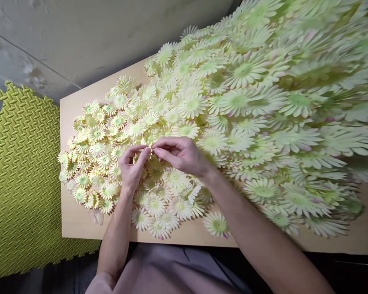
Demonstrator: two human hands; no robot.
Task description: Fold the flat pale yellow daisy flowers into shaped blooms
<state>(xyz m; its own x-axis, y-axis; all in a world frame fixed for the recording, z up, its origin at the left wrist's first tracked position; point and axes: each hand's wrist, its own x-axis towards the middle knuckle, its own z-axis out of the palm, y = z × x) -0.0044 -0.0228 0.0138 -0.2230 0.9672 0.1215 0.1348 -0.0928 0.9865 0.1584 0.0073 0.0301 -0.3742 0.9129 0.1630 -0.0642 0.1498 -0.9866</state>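
A large heap of pale yellow-green artificial daisy flowers (pixel 239 102) covers a light wooden table (pixel 76 220). My left hand (pixel 131 167) and my right hand (pixel 180 155) meet over the heap near its left part. The fingertips of both hands pinch together on one small flower piece (pixel 150 150), mostly hidden by the fingers. More flowers lie directly under and around both hands.
A yellow-green foam floor mat (pixel 21 179) lies left of the table. Grey concrete floor (pixel 79 36) shows beyond the table's far edge. The heap at the right is higher, close to the camera and blurred. My lap in pale fabric (pixel 159 269) is at the table's near edge.
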